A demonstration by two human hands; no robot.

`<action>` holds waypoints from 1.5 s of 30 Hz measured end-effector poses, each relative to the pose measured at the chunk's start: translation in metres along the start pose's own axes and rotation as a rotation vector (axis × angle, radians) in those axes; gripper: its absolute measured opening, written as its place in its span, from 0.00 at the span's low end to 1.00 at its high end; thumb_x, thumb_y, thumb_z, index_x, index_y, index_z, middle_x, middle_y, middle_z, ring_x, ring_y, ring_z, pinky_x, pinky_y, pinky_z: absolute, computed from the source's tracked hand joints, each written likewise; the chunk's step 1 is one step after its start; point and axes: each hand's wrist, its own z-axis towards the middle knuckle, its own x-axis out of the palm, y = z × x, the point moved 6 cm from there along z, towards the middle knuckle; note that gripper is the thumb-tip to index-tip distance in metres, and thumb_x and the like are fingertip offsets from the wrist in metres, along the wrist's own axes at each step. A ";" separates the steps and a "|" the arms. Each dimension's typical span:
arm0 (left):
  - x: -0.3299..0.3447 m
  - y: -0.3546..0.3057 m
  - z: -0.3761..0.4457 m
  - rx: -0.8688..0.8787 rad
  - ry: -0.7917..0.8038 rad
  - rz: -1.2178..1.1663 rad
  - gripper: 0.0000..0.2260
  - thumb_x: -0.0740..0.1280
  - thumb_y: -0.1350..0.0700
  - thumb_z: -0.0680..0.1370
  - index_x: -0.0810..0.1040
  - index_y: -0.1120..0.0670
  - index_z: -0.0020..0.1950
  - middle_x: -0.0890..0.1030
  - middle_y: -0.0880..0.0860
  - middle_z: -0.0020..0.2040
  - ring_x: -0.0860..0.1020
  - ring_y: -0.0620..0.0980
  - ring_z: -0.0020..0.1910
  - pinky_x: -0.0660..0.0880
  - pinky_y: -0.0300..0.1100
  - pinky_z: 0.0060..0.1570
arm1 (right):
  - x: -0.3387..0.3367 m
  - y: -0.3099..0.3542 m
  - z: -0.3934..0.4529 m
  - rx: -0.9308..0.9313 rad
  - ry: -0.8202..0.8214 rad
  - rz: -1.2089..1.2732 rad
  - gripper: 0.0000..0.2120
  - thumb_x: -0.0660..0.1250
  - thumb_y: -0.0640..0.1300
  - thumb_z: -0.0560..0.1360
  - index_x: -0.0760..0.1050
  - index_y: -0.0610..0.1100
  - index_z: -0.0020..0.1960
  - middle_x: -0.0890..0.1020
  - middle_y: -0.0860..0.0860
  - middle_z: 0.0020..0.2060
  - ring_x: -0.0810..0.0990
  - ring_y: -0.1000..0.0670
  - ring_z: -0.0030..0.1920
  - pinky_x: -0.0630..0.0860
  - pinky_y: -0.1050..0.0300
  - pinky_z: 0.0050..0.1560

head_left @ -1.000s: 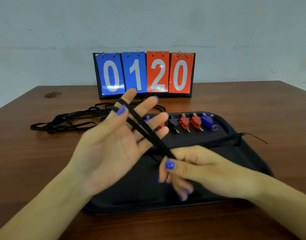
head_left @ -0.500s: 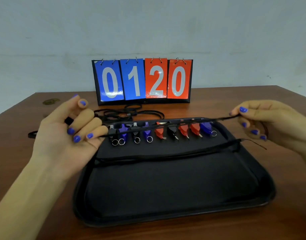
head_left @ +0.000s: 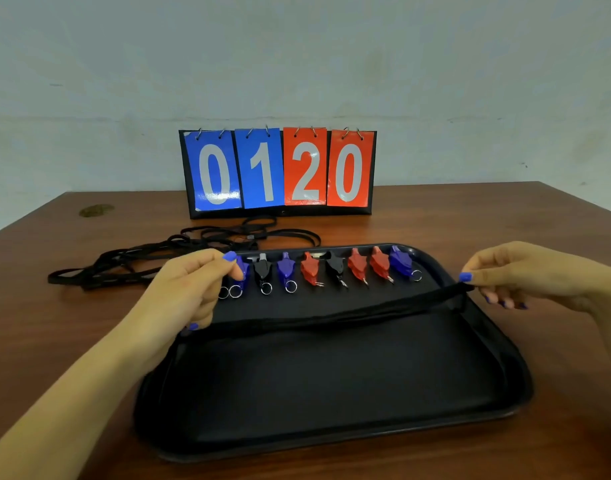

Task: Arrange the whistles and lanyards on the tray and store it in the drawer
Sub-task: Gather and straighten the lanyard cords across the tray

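A black tray [head_left: 331, 431] lies on the wooden table in front of me. Along its far edge stands a row of several whistles [head_left: 335, 268], blue, black and red, each with a metal ring. A black lanyard [head_left: 331, 315] stretches flat across the tray below the whistles. My left hand [head_left: 189, 289] pinches its left end over the tray's left rim. My right hand [head_left: 525, 271] pinches its right end at the tray's right rim. A tangled heap of more black lanyards [head_left: 130, 261] lies on the table left of and behind the tray.
A flip scoreboard [head_left: 278, 171] reading 0 1 2 0 stands at the back of the table against a pale wall. A small dull mark [head_left: 96, 210] sits at the far left of the table top.
The lanyard wound around my left fingers has been pulled out straight. Both hands moved apart and then down, and the strap now lies lower, across the tray below the whistles.
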 end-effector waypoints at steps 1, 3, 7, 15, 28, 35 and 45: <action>0.002 0.000 0.000 0.001 0.005 0.021 0.13 0.58 0.56 0.80 0.75 0.60 0.39 0.59 0.48 0.22 0.54 0.45 0.20 0.54 0.36 0.21 | -0.002 -0.003 0.001 0.014 -0.006 0.016 0.09 0.68 0.46 0.73 0.78 0.39 0.44 0.76 0.47 0.25 0.70 0.53 0.22 0.63 0.62 0.23; 0.003 0.000 0.000 0.027 0.011 0.120 0.13 0.59 0.55 0.79 0.77 0.59 0.38 0.60 0.48 0.22 0.55 0.44 0.20 0.54 0.34 0.21 | -0.004 -0.007 0.002 0.025 -0.010 0.025 0.06 0.64 0.42 0.76 0.77 0.39 0.47 0.78 0.45 0.27 0.71 0.52 0.23 0.64 0.62 0.22; 0.005 0.001 0.000 0.068 0.043 0.229 0.13 0.61 0.54 0.78 0.79 0.53 0.35 0.61 0.46 0.21 0.56 0.43 0.19 0.55 0.34 0.21 | -0.008 -0.011 0.003 0.051 -0.023 0.001 0.04 0.64 0.39 0.76 0.75 0.38 0.48 0.81 0.43 0.29 0.74 0.51 0.25 0.65 0.62 0.23; 0.017 -0.009 -0.008 0.186 0.048 0.465 0.10 0.61 0.55 0.78 0.79 0.56 0.40 0.73 0.36 0.21 0.70 0.31 0.22 0.64 0.28 0.27 | -0.009 -0.019 0.005 0.122 0.012 -0.066 0.05 0.59 0.36 0.77 0.73 0.39 0.51 0.79 0.44 0.28 0.74 0.50 0.24 0.67 0.61 0.23; 0.009 0.001 -0.002 0.262 0.027 0.555 0.08 0.65 0.51 0.75 0.79 0.49 0.36 0.80 0.48 0.33 0.76 0.51 0.33 0.70 0.40 0.39 | -0.012 -0.023 0.007 0.131 -0.030 -0.057 0.05 0.60 0.35 0.76 0.72 0.41 0.51 0.80 0.46 0.28 0.75 0.50 0.26 0.68 0.60 0.24; 0.005 -0.001 -0.001 0.304 0.010 0.659 0.06 0.66 0.51 0.75 0.77 0.47 0.38 0.73 0.49 0.25 0.69 0.43 0.25 0.66 0.35 0.31 | -0.014 -0.024 0.007 0.158 -0.067 -0.071 0.07 0.59 0.34 0.76 0.71 0.41 0.52 0.82 0.46 0.29 0.77 0.49 0.28 0.71 0.58 0.29; -0.018 -0.013 -0.001 0.310 -0.136 0.729 0.06 0.65 0.50 0.74 0.77 0.46 0.37 0.77 0.51 0.28 0.73 0.48 0.28 0.72 0.45 0.34 | -0.018 -0.024 0.002 0.218 -0.121 -0.125 0.07 0.61 0.47 0.78 0.72 0.43 0.50 0.82 0.46 0.29 0.76 0.49 0.28 0.70 0.60 0.28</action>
